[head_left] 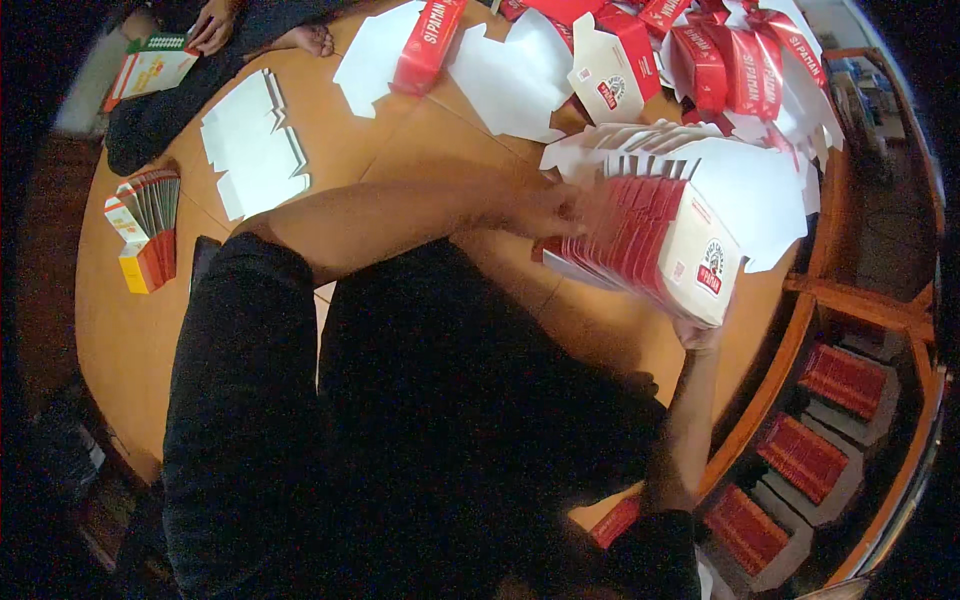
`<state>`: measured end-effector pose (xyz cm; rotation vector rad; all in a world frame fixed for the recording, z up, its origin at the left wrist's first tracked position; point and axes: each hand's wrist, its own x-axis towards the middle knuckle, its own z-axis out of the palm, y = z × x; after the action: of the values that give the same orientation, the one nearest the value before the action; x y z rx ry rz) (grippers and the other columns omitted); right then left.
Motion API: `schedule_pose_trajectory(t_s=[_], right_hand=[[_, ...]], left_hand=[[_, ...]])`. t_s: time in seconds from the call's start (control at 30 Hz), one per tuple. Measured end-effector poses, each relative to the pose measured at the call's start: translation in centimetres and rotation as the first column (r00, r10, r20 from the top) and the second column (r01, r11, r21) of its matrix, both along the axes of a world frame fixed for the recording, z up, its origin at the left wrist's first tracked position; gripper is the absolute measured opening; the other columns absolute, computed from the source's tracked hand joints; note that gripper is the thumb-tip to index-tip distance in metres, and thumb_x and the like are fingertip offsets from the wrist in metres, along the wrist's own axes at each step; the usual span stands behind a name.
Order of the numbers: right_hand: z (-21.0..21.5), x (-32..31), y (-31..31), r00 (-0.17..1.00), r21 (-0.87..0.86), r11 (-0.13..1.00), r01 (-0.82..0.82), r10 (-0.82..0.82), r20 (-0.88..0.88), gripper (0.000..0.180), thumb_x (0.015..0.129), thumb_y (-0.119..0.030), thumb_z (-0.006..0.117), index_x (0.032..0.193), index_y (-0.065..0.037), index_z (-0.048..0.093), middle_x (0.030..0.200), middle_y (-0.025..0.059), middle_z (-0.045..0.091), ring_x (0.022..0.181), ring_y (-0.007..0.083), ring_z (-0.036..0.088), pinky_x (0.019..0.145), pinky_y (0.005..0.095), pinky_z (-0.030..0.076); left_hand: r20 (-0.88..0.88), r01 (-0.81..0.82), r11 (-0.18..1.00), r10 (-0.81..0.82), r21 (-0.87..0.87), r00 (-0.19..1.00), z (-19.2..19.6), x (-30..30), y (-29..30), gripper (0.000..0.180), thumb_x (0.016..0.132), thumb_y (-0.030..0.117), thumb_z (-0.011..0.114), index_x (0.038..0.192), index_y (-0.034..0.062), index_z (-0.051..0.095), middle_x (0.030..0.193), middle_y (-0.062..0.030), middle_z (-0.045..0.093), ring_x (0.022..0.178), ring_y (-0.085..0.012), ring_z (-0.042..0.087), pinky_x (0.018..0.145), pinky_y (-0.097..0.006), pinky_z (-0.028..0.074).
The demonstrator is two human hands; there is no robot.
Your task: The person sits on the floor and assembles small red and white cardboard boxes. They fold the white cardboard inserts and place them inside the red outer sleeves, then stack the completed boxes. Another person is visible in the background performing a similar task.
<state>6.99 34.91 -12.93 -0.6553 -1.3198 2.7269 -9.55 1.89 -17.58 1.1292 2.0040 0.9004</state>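
The person holds a thick fanned stack of flat red-and-white cartons [650, 240], thin glossy card with notched, tabbed edges, tilted over the right part of the round wooden table [110, 330]. The left hand [545, 210] reaches across and presses its fingers against the near ends of the cards, blurred, so the exact pinch cannot be told; the right hand [697, 335] props the stack from beneath at its lower right corner, fingers curled under the outermost carton. Behind the stack lies a loose heap of unfolded cartons [720, 60], crowding the table's far right edge. Two white die-cut blanks [250, 145] lie flat to the left, and a smaller fanned pile of red and yellow cards [148, 230] sits near the left rim, with bare wood between. Another person's hand [213, 28] rests on a packet [150, 68] at the far left. Beyond the right rim, rows of stacked red cartons [800, 455] sit lower down.
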Motion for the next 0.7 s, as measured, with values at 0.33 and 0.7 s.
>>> schedule_pose_trajectory(t_s=[0.33,0.7], right_hand=[[-5.5,1.5,11.8,0.938,-0.688,0.664,-0.295,0.337,-0.077,0.072,0.096,-0.061,0.041,0.147,-0.011,0.041,0.144,0.0126,0.051,0.128,0.0331,0.053,0.105,0.0570,0.045],[-4.1,1.2,11.0,0.963,-0.077,0.962,-0.262,0.255,-0.089,0.074,0.095,-0.064,0.041,0.146,-0.010,0.042,0.141,0.0136,0.054,0.123,0.0321,0.057,0.099,0.0544,0.051]], left_hand=[[-0.378,0.091,0.957,0.021,0.276,0.925,-4.5,0.2,1.4,0.045,0.093,0.017,0.054,0.133,0.0008,0.041,0.110,-0.0223,0.061,0.101,-0.0361,0.062,0.087,-0.047,0.050],[-0.019,0.145,0.965,-0.145,0.220,0.989,-9.6,1.1,3.4,0.055,0.097,0.022,0.053,0.144,0.0049,0.029,0.109,-0.0245,0.064,0.103,-0.0411,0.062,0.094,-0.051,0.047]])
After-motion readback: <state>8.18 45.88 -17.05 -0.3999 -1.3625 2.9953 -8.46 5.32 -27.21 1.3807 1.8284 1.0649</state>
